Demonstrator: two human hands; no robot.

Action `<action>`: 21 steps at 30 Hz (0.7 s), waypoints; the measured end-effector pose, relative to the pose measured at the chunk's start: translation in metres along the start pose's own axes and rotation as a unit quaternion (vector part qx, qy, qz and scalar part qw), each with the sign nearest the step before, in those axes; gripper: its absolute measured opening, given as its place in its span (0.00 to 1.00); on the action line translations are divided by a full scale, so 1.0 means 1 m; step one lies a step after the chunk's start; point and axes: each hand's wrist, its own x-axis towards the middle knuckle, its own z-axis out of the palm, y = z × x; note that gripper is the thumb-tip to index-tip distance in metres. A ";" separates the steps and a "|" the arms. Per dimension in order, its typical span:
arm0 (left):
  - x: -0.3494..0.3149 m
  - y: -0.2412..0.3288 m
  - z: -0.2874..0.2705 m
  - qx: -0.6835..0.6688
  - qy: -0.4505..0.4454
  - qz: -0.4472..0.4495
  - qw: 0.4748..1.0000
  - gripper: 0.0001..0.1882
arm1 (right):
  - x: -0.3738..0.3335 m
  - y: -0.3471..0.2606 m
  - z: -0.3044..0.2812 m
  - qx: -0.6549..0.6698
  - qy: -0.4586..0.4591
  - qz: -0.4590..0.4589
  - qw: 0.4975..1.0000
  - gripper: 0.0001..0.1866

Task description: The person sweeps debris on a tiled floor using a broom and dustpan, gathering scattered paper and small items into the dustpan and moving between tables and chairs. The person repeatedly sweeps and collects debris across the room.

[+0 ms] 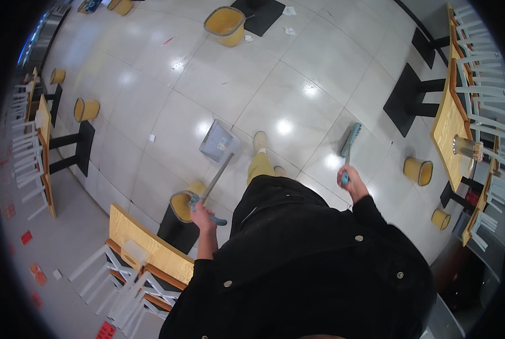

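My left hand (204, 215) is closed round the blue-grey handle of a long-handled dustpan. The dustpan's grey pan (219, 141) is down by the floor, ahead of and left of my feet. In my right hand (351, 182) is the handle of a broom, its fingers wrapped round the blue grip. The broom's blue-grey bristle head (351, 139) is out to the right, apart from the pan. One shoe (260, 141) points forward between the two tools. Whether the bristles touch the floor I cannot tell.
Yellow bins stand about the tiled floor: one bin (225, 24) far ahead, one bin (419, 171) at right, another bin (182, 206) beside my left hand. Crumpled paper (289, 30) lies ahead. Wooden tables (451, 121) with white chairs line both sides, one table (145, 240) close at left.
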 end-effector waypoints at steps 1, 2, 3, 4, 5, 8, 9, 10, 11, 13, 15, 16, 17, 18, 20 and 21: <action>0.006 0.007 0.006 0.012 0.002 -0.006 1.000 0.05 | 0.022 -0.013 0.020 0.149 0.038 0.045 0.987 0.06; 0.010 0.012 0.010 0.021 0.003 -0.015 1.000 0.05 | 0.040 -0.023 0.042 0.195 0.034 0.049 0.979 0.07; 0.015 0.017 0.015 0.022 -0.002 -0.018 1.000 0.05 | 0.051 -0.027 0.065 0.184 -0.009 0.051 0.982 0.08; 0.019 0.023 0.019 0.029 -0.008 -0.030 0.999 0.05 | 0.063 -0.029 0.094 0.158 -0.010 0.067 0.985 0.07; 0.021 0.028 0.022 0.028 -0.019 -0.037 0.999 0.05 | 0.061 -0.019 0.117 -0.227 -0.148 -0.176 0.946 0.05; 0.026 0.044 0.033 0.029 -0.027 -0.053 0.998 0.05 | 0.077 0.016 0.235 -0.070 -0.068 0.104 0.990 0.03; 0.026 0.048 0.036 0.028 -0.022 -0.059 0.998 0.05 | 0.072 0.027 0.265 -0.099 -0.095 0.107 0.985 0.04; 0.028 0.051 0.040 0.039 -0.015 -0.067 0.997 0.05 | 0.067 0.038 0.297 -0.149 -0.086 0.115 0.978 0.06; 0.030 0.053 0.043 0.048 -0.006 -0.074 0.996 0.05 | 0.061 0.040 0.320 -0.184 -0.098 0.116 0.971 0.05; 0.033 0.056 0.047 0.059 0.002 -0.078 0.995 0.05 | 0.056 0.030 0.357 -0.208 -0.133 0.107 0.963 0.05; 0.036 0.056 0.050 0.064 -0.004 -0.070 0.996 0.05 | 0.058 0.005 0.379 -0.211 -0.196 0.051 0.956 0.05; 0.037 0.057 0.052 0.068 0.000 -0.067 0.995 0.05 | 0.060 -0.011 0.379 -0.213 -0.189 0.054 0.957 0.05; 0.038 0.059 0.053 0.076 0.001 -0.065 0.995 0.06 | 0.060 -0.027 0.376 -0.213 -0.181 0.053 0.959 0.06; 0.039 0.060 0.056 0.089 0.020 -0.086 0.992 0.07 | 0.060 -0.042 0.369 -0.211 -0.169 0.051 0.961 0.06; 0.037 0.066 0.065 0.100 0.043 -0.050 0.993 0.11 | 0.049 -0.066 0.339 -0.237 -0.180 0.014 0.955 0.06; 0.033 0.070 0.070 0.117 0.027 -0.027 0.992 0.15 | 0.040 -0.074 0.320 -0.252 -0.193 0.001 0.948 0.06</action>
